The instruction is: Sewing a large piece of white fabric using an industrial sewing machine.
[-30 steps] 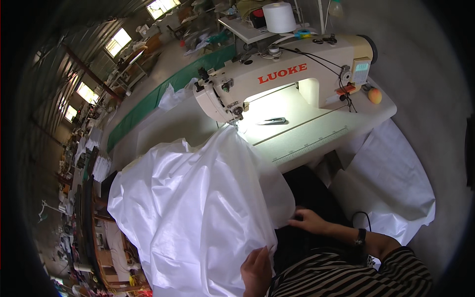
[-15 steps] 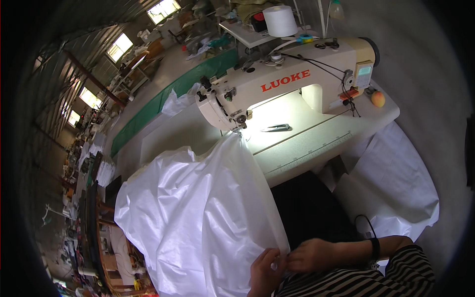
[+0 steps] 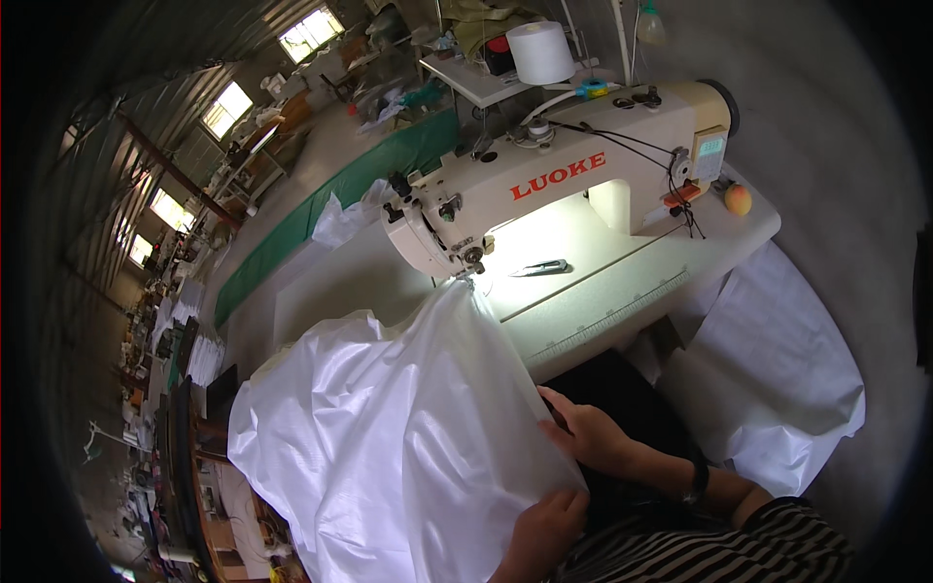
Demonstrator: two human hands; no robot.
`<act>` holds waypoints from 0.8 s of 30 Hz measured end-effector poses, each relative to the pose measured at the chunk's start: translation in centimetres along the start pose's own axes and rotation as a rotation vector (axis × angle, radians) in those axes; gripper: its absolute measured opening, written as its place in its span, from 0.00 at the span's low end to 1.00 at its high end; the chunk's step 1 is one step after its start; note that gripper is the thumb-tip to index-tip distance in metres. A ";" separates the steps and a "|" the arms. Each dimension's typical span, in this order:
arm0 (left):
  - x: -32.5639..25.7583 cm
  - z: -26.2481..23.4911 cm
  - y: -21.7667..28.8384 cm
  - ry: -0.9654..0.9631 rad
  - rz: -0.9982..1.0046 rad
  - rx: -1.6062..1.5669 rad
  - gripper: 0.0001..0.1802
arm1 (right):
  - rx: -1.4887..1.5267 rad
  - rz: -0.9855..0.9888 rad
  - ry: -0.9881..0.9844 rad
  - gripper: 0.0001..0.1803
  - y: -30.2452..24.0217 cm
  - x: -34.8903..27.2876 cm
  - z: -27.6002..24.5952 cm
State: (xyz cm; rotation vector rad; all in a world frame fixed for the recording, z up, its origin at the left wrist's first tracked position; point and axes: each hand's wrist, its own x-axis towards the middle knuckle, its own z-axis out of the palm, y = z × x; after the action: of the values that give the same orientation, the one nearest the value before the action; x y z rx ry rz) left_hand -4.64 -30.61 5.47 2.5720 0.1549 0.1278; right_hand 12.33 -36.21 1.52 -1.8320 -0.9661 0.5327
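A large sheet of glossy white fabric [image 3: 389, 437] hangs from the needle area of a cream sewing machine [image 3: 564, 160] and spreads down over the near left. Its upper end lies under the presser foot. My left hand [image 3: 544, 530] is closed on the fabric's right edge, close to my body. Further up the same edge is my right hand [image 3: 593, 437], fingers and thumb closed on the fabric, a dark band round its wrist. A small grey pointed hand tool [image 3: 541, 268] lies on the lit machine bed, right of the needle.
A cone of white thread [image 3: 539, 53] stands behind the machine. A yellow-orange fruit [image 3: 739, 199] sits at the table's right end. More white sheeting [image 3: 777, 389] hangs below on the right. A crumpled white piece [image 3: 340, 219] lies by a green strip [image 3: 282, 248] beyond.
My right hand has moved up the fabric edge, away from my left hand, toward the machine. My left hand has shifted slightly right, and the edge between them is drawn straighter.
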 end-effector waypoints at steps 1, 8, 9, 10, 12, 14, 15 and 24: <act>0.1 -0.1 -0.2 -0.037 0.032 0.030 0.07 | -0.002 -0.002 0.004 0.26 -0.3 0.0 -0.2; 8.5 -5.6 -7.3 0.122 0.169 0.315 0.13 | -0.354 -0.093 0.024 0.30 -0.2 -0.7 0.4; 11.0 -5.8 -9.6 0.216 0.140 0.455 0.15 | -0.289 -0.175 0.090 0.30 -0.6 -0.6 0.3; 13.0 -5.5 -12.2 0.309 0.107 0.594 0.16 | -0.290 -0.191 0.089 0.30 -0.9 -0.6 0.6; 16.6 -5.0 -15.3 0.290 0.051 0.705 0.19 | -0.466 -0.171 0.088 0.29 -0.9 -0.6 0.9; 19.1 -4.6 -15.8 0.274 -0.003 0.686 0.19 | -0.617 -0.177 0.038 0.30 -1.6 -0.3 0.6; 19.5 -4.5 -15.6 0.245 -0.065 0.666 0.19 | -0.758 -0.175 -0.023 0.30 -1.9 -0.5 0.7; 6.1 -7.6 -13.6 0.375 -0.533 0.649 0.27 | -0.949 -0.185 -0.101 0.35 -1.1 0.5 2.8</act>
State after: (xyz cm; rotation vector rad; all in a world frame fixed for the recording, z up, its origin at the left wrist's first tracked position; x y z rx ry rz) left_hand -0.69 -14.32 4.92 2.9911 1.1783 0.4104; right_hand 10.19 -34.00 1.32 -2.5012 -1.6130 0.0186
